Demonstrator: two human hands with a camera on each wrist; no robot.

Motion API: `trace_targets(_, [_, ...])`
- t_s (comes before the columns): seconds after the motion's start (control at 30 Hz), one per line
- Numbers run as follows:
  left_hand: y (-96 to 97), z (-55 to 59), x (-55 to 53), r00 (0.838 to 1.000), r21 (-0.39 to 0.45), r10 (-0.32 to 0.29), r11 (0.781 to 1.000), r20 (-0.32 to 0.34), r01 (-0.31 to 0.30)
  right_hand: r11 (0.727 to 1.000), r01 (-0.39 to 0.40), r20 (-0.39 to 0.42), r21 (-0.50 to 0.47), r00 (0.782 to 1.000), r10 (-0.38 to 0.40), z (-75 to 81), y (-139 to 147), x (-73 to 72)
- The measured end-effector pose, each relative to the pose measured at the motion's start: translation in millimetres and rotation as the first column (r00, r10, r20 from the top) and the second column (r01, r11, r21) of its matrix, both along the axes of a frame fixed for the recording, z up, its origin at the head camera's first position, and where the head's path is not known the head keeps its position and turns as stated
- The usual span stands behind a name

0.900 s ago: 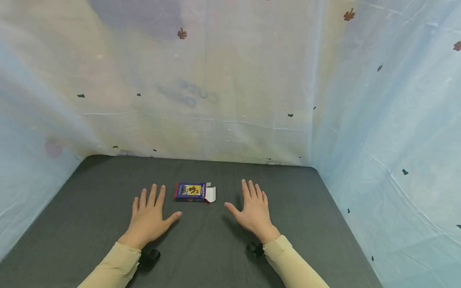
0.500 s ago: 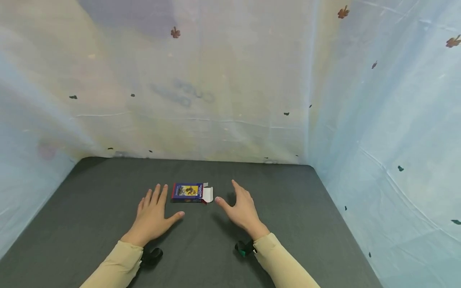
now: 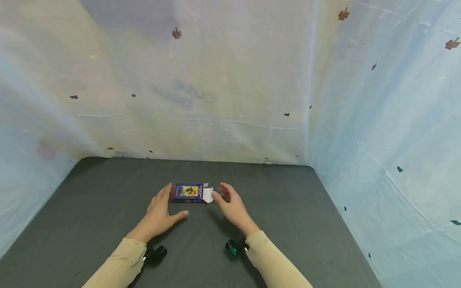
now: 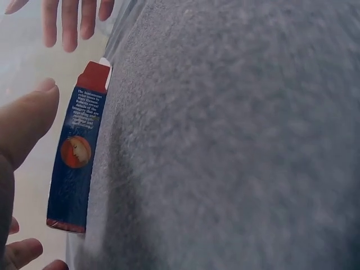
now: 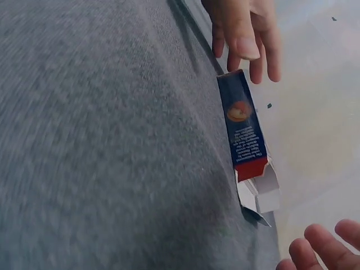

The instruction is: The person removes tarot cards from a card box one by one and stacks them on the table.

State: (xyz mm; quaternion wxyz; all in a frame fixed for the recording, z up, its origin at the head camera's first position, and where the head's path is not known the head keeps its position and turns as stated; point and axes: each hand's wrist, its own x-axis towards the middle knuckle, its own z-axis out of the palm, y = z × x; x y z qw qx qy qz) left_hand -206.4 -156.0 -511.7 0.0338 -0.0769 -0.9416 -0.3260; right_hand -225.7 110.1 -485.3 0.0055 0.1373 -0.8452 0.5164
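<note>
Printed box (image 3: 188, 191) is being supported flat on the dark grey table cover (image 3: 201, 256), between the two hands, its open end being turned toward the right hand (image 3: 233, 208); nearest, a pale yellow left sleeve (image 3: 119, 262) and right sleeve (image 3: 277, 262) are being worn, a black wrist device (image 3: 157, 254) being carried at the left cuff and another, marked with green, at the right; the left hand (image 3: 157, 216) is being held just beside the box's left end, fingers extended and released, thumb being spread away from them; whether the box is being touched by it cannot be told; the right hand is being held near the white flap (image 3: 208, 195), fingers loose and slightly bent, nothing being grasped; a gap between its fingertips and the box is being shown in both wrist views; on the box's blue near side, small white print and a round orange emblem (image 4: 76, 152) are being displayed; farthest, the cover's far edge is being bordered by a pale curtain (image 3: 234, 80), on which brown and dark leaf-like marks are being borne.
</note>
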Motion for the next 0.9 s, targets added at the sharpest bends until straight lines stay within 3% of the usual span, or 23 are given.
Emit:
trace_targets(0.33, [-0.7, -3.2, -18.6, 0.998, 0.1, -0.019, 0.995, 0.064, 0.012, 0.998, -0.018, 0.025, -0.054, 1.0, 0.019, -9.9, -13, -9.8])
trace_targets(0.6, [2.3, -1.8, -30.4, 0.996, 0.084, -0.052, 0.995, 0.075, 0.046, 0.997, -0.042, 0.051, -0.061, 0.998, 0.045, -14.8, -10, -16.3])
trace_targets(0.9, [4.0, -4.6, -34.6, 0.996, 0.045, -0.047, 0.998, 0.07, 0.044, 0.998, -0.051, 0.077, -0.023, 0.996, 0.053, -21.3, -9, -20.7])
